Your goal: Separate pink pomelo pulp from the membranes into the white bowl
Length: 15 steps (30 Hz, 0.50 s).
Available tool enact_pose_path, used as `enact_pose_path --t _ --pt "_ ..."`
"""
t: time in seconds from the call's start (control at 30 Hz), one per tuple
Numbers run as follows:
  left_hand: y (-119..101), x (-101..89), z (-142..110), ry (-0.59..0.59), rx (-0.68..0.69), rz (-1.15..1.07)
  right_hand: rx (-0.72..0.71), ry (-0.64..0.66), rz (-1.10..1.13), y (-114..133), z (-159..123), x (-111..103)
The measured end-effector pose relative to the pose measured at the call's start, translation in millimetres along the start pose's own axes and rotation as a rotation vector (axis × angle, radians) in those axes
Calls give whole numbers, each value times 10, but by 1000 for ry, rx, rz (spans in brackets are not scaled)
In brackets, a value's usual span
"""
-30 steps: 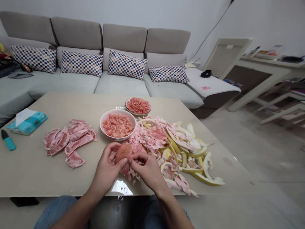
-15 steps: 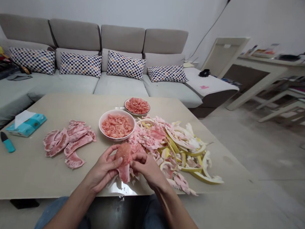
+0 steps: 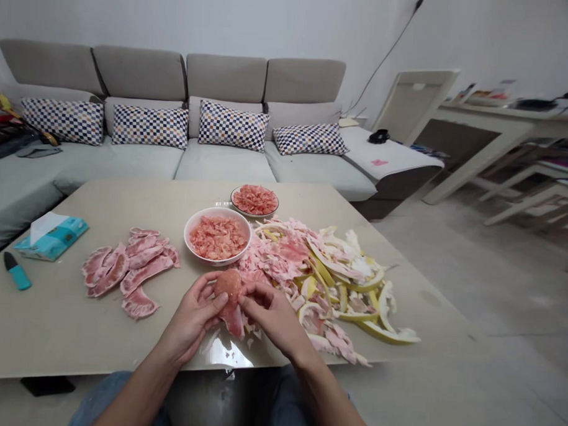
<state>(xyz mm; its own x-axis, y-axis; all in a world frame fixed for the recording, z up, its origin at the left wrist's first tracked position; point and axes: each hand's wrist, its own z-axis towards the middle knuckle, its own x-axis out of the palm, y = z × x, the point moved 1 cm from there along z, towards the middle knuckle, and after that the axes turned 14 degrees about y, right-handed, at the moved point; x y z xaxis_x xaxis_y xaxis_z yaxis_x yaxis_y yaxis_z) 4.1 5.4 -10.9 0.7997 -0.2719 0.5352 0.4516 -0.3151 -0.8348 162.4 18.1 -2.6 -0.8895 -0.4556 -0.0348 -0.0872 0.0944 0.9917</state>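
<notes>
Between my hands, above the table's front edge, is a pink pomelo segment [image 3: 230, 289] with its membrane partly peeled and hanging down. My left hand [image 3: 194, 318] grips it from the left, thumb across its front. The fingers of my right hand [image 3: 271, 312] are pinched at its right side, on the membrane. Just beyond my hands stands a white bowl [image 3: 188, 250] of peeled pomelo flesh, with a smaller dark-rimmed bowl [image 3: 275, 208] of flesh behind it. Several unpeeled pomelo segments [image 3: 144, 273] lie to the left.
A heap of membranes and yellow-white peel [image 3: 328, 277] covers the table's right part. At the left lie a tissue pack [image 3: 54, 237] and a knife with a teal handle [image 3: 18, 275]. A grey sofa [image 3: 225, 161] with checked cushions stands behind the table [image 3: 88, 349].
The view has shifted slightly. Both hands stay on the pomelo segment, its hanging membrane turned a little; the bowls and the heap have not moved on the table.
</notes>
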Motion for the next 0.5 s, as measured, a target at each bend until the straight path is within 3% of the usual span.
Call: enact_pose_path --t 0.2,0.5 --pt "5 -2 -4 49 -12 19 -20 -9 50 18 -10 -15" --pt "73 -21 62 213 -38 -146 14 -70 316 -50 2 -10"
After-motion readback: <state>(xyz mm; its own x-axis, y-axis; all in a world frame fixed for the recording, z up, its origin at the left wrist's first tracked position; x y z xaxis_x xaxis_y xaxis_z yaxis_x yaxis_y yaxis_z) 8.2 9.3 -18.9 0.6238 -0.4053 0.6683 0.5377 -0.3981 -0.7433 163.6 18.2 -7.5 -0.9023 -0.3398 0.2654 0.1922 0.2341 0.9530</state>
